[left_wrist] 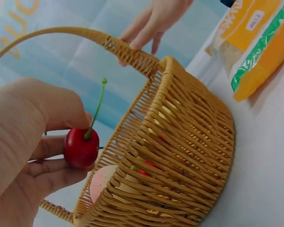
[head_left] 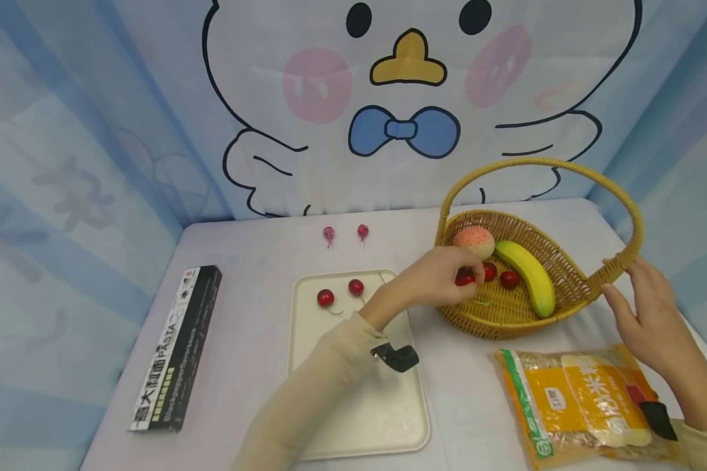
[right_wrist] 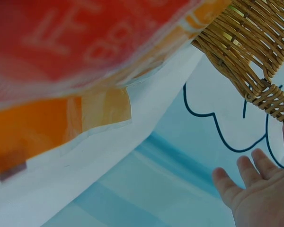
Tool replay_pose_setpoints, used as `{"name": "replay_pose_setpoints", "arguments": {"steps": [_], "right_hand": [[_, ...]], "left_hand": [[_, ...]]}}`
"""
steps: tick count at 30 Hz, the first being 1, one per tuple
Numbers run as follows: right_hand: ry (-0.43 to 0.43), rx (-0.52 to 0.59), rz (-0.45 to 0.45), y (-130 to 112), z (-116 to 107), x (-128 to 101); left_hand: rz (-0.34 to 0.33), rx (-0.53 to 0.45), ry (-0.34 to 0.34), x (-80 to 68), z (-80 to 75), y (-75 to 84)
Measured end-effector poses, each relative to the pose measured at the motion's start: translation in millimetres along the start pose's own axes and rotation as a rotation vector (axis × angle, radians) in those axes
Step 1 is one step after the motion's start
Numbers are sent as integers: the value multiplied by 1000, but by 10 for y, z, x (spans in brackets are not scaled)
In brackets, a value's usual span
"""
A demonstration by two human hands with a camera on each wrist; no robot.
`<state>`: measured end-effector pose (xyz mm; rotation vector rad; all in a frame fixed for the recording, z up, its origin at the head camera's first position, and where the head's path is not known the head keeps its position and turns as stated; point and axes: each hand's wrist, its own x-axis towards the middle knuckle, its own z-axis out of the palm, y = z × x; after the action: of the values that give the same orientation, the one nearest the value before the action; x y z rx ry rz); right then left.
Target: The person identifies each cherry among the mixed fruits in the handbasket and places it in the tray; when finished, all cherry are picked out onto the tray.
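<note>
So your left hand [head_left: 442, 278] is reaching over the near rim of the wicker basket [head_left: 507, 317], and it's pinching a red cherry [left_wrist: 81, 148] between thumb and fingertips. The left wrist view shows it best: the cherry sits right in your grip with its green stem sticking up, held just outside and above the basket wall. From the head camera the same cherry peeks out under your fingers, inside the basket's outline.

Your right hand [head_left: 645, 307] is at the far right end of the basket, where the handle [head_left: 542, 163] meets the rim. Fingers look straight and relaxed, resting against the weave rather than wrapped round it; the right wrist view shows an open palm with spread fingers just beside the wicker.

Inside the basket there's a peach [head_left: 474, 241] at the back, touching your left hand, a banana [head_left: 527, 275] lying diagonally, and two more cherries [head_left: 509, 279] between them.

On the cream tray [head_left: 359, 418] left of the basket, two cherries [head_left: 326, 298] lie near the far edge. Behind the tray are two lollipops [head_left: 328, 233]. A black pasta box [head_left: 177, 350] lies well off to the left, and an orange bag of rice [head_left: 583, 402] sits in front of the basket, near your right forearm.
</note>
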<state>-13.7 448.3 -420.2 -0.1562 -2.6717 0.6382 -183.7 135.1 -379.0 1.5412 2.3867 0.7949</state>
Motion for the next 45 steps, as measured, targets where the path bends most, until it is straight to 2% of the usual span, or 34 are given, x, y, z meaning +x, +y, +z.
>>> {"name": "replay_pose_setpoints", "arguments": {"steps": [4,9,27,39,45], "right_hand": [[8,4,-11,6,0,-5],[11,-3,-10,0,10,-18],[18,-8,-8,-45,11,-13],[21,-11,-6,-50,8,-22],[21,-5,-12,-31,10,-17]], "left_hand": [[11,11,49,-49,5,26],[24,18,80,-88,15,48],[55,0,124,-281,53,51],[63,-2,129,-467,55,18],[63,-13,163,-596,38,1]]}}
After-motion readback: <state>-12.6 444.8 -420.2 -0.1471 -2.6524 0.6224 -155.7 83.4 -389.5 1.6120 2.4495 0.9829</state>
